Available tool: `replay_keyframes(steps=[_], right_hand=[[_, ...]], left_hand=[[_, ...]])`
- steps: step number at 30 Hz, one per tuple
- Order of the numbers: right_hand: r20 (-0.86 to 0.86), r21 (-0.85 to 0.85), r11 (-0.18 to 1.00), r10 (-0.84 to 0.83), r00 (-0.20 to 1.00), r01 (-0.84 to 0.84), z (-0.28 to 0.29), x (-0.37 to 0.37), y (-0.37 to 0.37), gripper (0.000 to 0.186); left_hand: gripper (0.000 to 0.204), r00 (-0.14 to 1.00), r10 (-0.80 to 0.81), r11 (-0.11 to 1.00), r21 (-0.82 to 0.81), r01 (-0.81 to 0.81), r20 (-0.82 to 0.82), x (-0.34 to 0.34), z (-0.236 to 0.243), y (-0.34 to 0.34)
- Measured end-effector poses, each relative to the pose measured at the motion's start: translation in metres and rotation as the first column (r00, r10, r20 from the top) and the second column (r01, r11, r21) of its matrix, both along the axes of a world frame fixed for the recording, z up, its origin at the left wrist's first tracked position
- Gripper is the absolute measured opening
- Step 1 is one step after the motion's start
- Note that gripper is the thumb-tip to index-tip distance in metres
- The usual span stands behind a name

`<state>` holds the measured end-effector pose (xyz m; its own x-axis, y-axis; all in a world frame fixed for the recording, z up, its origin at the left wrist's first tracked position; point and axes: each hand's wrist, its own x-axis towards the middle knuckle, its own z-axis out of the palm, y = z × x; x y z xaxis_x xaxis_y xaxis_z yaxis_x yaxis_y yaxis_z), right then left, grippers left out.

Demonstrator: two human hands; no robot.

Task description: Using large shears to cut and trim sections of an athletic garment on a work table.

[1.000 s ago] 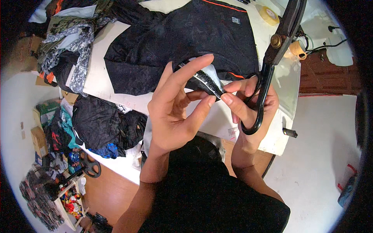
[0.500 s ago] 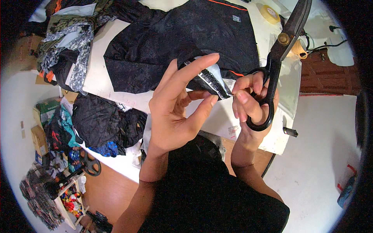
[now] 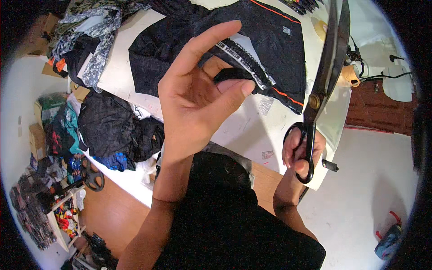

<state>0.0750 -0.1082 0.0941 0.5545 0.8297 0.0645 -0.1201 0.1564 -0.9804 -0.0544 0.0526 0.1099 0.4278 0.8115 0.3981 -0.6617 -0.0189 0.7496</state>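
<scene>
Raised above the table, my left hand (image 3: 186, 103) has its thumb and fingers curved round a looped strip (image 3: 246, 62). The strip is black and white, with printed lettering and dark overlock stitching along its edge. My right hand (image 3: 317, 145), lower and to the right, is closed on the handles of large black shears (image 3: 313, 101). Their long blades point upward, lying nearly together, apart from the strip. Behind the strip, a dark garment (image 3: 283, 56) with orange piping lies spread on the white table (image 3: 234, 137).
Camouflage fabric (image 3: 96, 33) is piled at the far left, above a heap of dark clothes (image 3: 108, 123). A yellow tape roll (image 3: 320, 29) and an orange-tan cone (image 3: 351, 75) sit at the right. Lower left are a black handwheel (image 3: 93, 174) and a rack of colourful items (image 3: 67, 220).
My right hand has moved down and away from the strip, carrying the shears. My left hand still holds the strip and has shifted slightly left. The whole view has also shifted.
</scene>
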Motion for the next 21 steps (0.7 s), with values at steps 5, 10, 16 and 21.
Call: replay_keyframes(steps=[5, 10, 16, 21], right_hand=[[0.554, -0.059, 0.994, -0.044, 0.831, 0.092, -0.009, 0.015, -0.004, 0.061], [0.868, -0.082, 0.987, 0.001, 0.497, 0.141, -0.005, 0.045, -0.023, 0.060], [0.914, -0.183, 0.974, 0.120, 0.388, 0.130, -0.004, 0.052, -0.032, 0.066], [0.938, -0.161, 0.978, 0.110, 0.329, 0.132, 0.001, 0.052, -0.033, 0.065]], left_hand=[[0.065, 0.999, -0.011, 0.997, -0.080, 0.014, 0.044, -0.002, 0.001, 0.003], [0.065, 0.997, -0.062, 0.996, -0.068, 0.064, 0.036, -0.013, 0.010, 0.011], [0.065, 0.988, -0.115, 0.989, -0.086, 0.124, 0.106, -0.010, 0.011, 0.013], [0.063, 0.980, -0.152, 0.987, -0.036, 0.158, 0.128, -0.007, 0.009, 0.013]])
